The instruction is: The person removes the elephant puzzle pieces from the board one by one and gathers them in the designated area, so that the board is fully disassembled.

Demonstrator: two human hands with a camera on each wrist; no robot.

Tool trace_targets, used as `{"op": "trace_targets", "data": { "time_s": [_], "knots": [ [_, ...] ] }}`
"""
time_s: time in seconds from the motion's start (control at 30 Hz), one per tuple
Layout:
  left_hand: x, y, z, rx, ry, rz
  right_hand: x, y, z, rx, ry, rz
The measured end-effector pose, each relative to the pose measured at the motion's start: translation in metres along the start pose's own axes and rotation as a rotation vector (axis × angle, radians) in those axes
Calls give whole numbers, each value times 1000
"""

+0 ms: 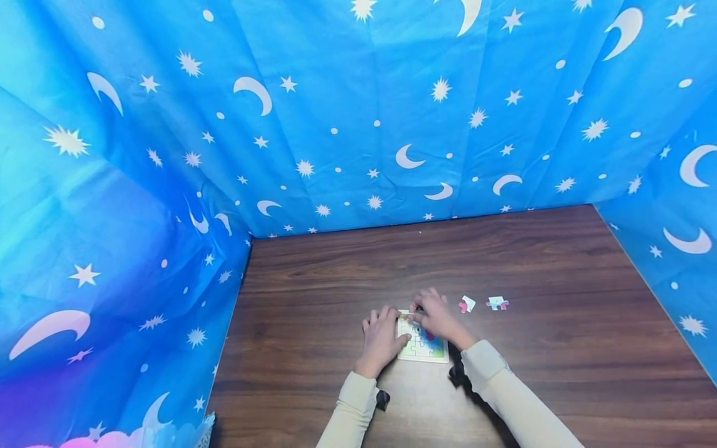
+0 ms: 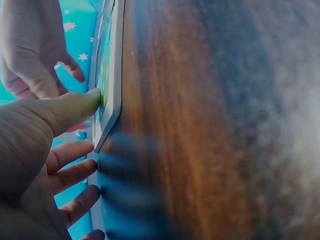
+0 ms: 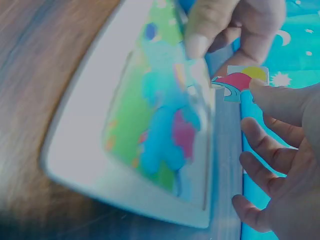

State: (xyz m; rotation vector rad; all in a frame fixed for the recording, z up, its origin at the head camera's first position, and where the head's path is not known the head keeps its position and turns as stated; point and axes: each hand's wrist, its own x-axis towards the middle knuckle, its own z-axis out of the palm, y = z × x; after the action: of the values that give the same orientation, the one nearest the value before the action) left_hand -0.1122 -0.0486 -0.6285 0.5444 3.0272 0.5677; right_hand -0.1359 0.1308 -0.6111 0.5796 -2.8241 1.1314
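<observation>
A small picture puzzle board (image 1: pixel 422 359) with a pale frame lies flat on the table. My left hand (image 1: pixel 381 341) rests at its left side, the thumb (image 2: pixel 82 104) pressing on the board's face while the other fingers spread beside it. Over the board's upper part, my right hand (image 1: pixel 439 316) pinches a puzzle piece (image 3: pixel 235 82) coloured yellow, pink and white. The right hand's other fingers are loosely bent. In the right wrist view the board's picture shows a blue figure on green, partly blurred. The held piece is mostly hidden in the head view.
Right of the board lie two loose puzzle pieces, a pink and white one (image 1: pixel 467 303) and another (image 1: pixel 497 303) farther right. The dark wooden table (image 1: pixel 313 274) meets blue curtains (image 1: pixel 347 93) with moons and stars at the back and sides. Dark straps hang under both wrists.
</observation>
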Motion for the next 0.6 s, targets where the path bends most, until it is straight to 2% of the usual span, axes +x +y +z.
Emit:
{"op": "trace_targets", "data": {
  "time_s": [0.2,0.3,0.43,0.6],
  "knots": [
    [-1,1,-2,28,-33,14,2,-5,-8,51,10,-3],
    [-3,-1,-5,-9,-67,34,1,-7,-14,66,-5,-1],
    [-3,-5,-13,-75,-143,65,-3,-6,-26,93,-2,24],
    [-1,-11,-21,-47,-252,97,-8,1,-46,133,20,87]
  ]
}}
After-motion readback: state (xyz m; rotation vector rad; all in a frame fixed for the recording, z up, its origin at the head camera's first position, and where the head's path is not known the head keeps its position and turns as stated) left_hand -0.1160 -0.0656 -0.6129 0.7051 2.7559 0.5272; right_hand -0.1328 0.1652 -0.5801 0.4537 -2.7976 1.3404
